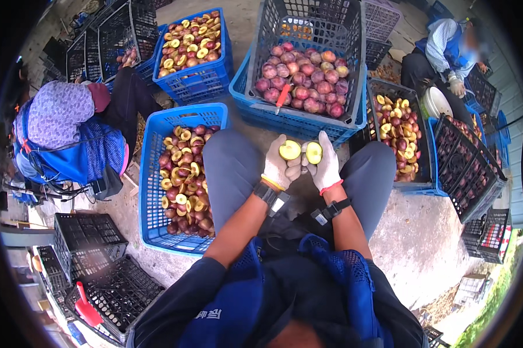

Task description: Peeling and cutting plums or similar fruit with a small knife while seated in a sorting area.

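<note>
Each hand wears a white knit work glove, and the two hands are close together between my knees. My left hand (pixel 280 164) holds a plum half (pixel 289 149) with its pale yellow cut face up. A second plum half (pixel 314 153) is in my right hand (pixel 326 164), its cut face also showing. Just beyond them, a tilted black plastic crate (pixel 358 65) of whole red-purple plums (pixel 307 80) rests in a blue crate (pixel 239 85). A small red-handled tool (pixel 283 96) lies over the plums at the near rim; its tip is hard to make out.
Left of my knee, a blue crate (pixel 146 174) holds halved plums (pixel 185 174); another blue crate (pixel 192 82) stands behind. A dark crate of halves (pixel 398 139) is at right. Co-workers sit at left (pixel 66 117) and right (pixel 444 48). A red scoop (pixel 87 306) lies on black crates (pixel 126 291).
</note>
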`<action>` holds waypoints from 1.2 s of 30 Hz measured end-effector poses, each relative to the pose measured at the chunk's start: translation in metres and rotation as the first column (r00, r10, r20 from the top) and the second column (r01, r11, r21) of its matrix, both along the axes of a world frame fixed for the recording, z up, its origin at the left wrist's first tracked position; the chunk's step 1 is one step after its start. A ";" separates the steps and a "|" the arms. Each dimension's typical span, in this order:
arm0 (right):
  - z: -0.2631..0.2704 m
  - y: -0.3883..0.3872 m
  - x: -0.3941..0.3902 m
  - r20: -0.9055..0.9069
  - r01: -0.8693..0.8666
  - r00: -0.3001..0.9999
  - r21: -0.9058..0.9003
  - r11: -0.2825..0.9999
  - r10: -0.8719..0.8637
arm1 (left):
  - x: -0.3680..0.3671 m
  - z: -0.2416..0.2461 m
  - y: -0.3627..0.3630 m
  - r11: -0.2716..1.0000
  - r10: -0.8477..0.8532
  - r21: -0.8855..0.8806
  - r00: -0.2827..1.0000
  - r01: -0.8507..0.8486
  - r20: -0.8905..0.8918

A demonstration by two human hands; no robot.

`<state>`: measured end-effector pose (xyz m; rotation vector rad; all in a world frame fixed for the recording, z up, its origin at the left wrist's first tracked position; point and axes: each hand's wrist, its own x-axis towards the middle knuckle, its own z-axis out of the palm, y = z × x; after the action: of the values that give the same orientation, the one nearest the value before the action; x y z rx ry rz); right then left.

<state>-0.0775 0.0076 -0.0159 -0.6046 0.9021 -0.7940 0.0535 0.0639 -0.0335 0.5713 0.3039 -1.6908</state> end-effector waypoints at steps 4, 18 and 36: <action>0.026 0.004 -0.014 0.033 0.003 0.999 0.003 1.000 -0.003 | -0.019 0.022 -0.002 0.997 0.062 -0.040 0.993 -0.058 0.102; 0.032 -0.011 -0.067 -0.173 -0.153 0.979 -0.283 0.947 0.107 | -0.035 0.017 -0.001 0.999 -0.005 -0.037 0.860 0.028 0.511; 0.103 -0.026 -0.102 0.205 0.343 0.937 -0.371 0.863 -0.284 | -0.046 -0.031 -0.010 0.987 -0.118 0.163 0.729 0.008 0.674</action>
<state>-0.1798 -0.0181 0.0872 -0.7571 0.7135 -1.3253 0.0073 0.0541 -0.0644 1.2866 -0.1343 -1.4063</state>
